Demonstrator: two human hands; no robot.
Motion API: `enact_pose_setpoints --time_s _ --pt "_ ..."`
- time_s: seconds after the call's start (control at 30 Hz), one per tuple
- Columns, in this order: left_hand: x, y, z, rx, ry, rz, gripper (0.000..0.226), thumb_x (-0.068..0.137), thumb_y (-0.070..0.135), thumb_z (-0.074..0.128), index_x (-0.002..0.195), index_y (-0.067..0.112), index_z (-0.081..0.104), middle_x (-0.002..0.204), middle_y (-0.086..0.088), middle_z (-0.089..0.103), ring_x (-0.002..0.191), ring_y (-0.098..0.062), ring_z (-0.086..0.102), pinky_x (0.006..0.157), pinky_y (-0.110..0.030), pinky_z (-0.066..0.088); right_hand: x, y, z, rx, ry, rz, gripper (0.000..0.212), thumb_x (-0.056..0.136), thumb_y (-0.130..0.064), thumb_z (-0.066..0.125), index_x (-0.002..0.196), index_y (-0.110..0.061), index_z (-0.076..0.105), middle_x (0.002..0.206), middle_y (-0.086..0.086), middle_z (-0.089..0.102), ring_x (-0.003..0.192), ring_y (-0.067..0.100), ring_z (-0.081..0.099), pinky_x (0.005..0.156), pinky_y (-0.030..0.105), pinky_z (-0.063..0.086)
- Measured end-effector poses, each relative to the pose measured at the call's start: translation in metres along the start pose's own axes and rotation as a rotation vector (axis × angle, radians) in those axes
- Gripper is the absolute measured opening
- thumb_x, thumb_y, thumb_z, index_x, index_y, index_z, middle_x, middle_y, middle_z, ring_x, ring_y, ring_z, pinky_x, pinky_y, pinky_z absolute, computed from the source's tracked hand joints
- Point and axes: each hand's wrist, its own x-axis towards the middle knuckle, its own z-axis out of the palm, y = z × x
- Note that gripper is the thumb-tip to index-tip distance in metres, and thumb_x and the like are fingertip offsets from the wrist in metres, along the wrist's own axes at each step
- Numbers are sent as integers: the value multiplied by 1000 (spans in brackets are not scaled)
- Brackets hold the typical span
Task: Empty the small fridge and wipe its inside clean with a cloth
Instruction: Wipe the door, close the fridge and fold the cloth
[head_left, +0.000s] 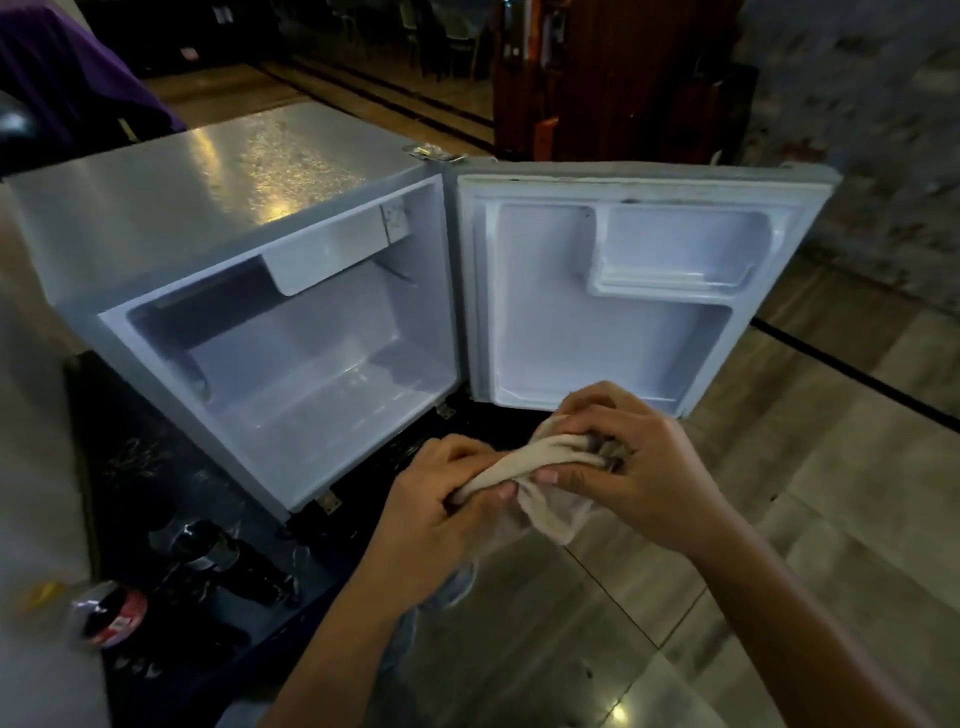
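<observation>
The small fridge (249, 291) sits on a dark, patterned counter (135, 452) with its door (639, 291) swung wide open to the right, hinged at the top corner where a metal hinge plate (434, 152) shows. Inside, the white cavity holds nothing; a small freezer flap (332, 249) hangs across the upper back and the floor of the cavity looks a little wet or streaky. The door's inner lining has an upper shelf pocket (675, 260), also bare, and a dirty seal running along the top edge.

In front of the open fridge, over the edge of the counter, the person holds a pale cloth (540, 467) in both hands. The left hand (441, 499) has its grip closed around the near end of the cloth, fingers curled over it. The right hand (639, 457) has its grip pinched tight on the far end, where the fabric looks darker and bunched. Between the two hands the cloth is twisted into a rope, and a loose, thinner corner hangs down below it.

Off to the left, on the same counter near its front edge, stand several dark bottles (218, 556), and one bottle with a red label (111, 618) lies closer to the camera. The fridge's grey top (197, 176) catches a glare of light. The floor (727, 571) below is glossy tile with dark lines
</observation>
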Motion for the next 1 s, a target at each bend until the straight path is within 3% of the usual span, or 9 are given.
enact_pose_setpoints --time_s 0.1,0.23,0.47,0.6,0.67,0.77,0.83,0.9,1.0 --pt "12 8 14 -60 -3 39 32 93 29 69 125 26 70 128 16 68 122 -6 63 100 -16 49 -7 13 -13 -5 16 36 33 74 -42 83 102 -26 75 100 -17 71 96 7 68 78 21 56" --pt "27 21 36 -110 33 -22 35 91 11 69 118 33 70 114 27 73 105 6 69 87 -7 50 -18 32 -31 45 62 103 34 75 -46 81 104 -30 75 93 -20 73 90 5 71 74 21 57" --pt "57 39 91 -83 23 -66 35 90 15 71 117 37 71 112 23 75 107 2 70 91 -15 55 -27 82 -77 37 57 126 33 74 -46 81 102 -31 74 86 -25 70 85 -1 69 69 9 50" --pt "74 54 121 -88 28 -82 41 86 24 71 126 33 67 112 26 74 103 4 70 87 -10 54 -24 116 -107 42 4 145 36 75 -47 82 104 -27 75 90 -19 73 87 3 70 72 15 54" --pt "83 60 134 -68 24 -89 35 87 26 70 121 31 71 110 25 75 102 5 71 85 -11 55 -21 129 -120 36 -36 140 39 75 -52 79 106 -28 74 93 -19 73 90 3 69 74 17 55" --pt "93 66 149 -82 85 -98 30 85 29 69 114 28 75 107 22 77 101 4 72 85 -8 52 -9 144 -144 40 -111 113 51 75 -65 71 117 -37 68 120 -22 67 103 2 67 85 26 59" --pt "98 70 154 -69 146 -109 29 84 32 68 112 30 75 108 24 76 103 5 71 87 -7 51 7 153 -164 4 -103 94 58 78 -69 64 130 -44 56 146 -24 48 121 1 58 98 32 56" --pt "104 75 157 -46 178 -131 27 83 34 66 108 37 73 106 32 74 101 9 69 84 -4 50 29 164 -189 -178 0 41 65 86 -67 57 143 -37 47 161 -18 31 142 7 40 114 35 40" --pt "110 83 160 -11 200 -134 26 83 35 65 107 40 72 104 35 72 101 11 68 84 -2 49 69 172 -224 -486 119 -21 72 95 -59 52 155 -24 32 168 -5 12 155 15 11 120 35 18"
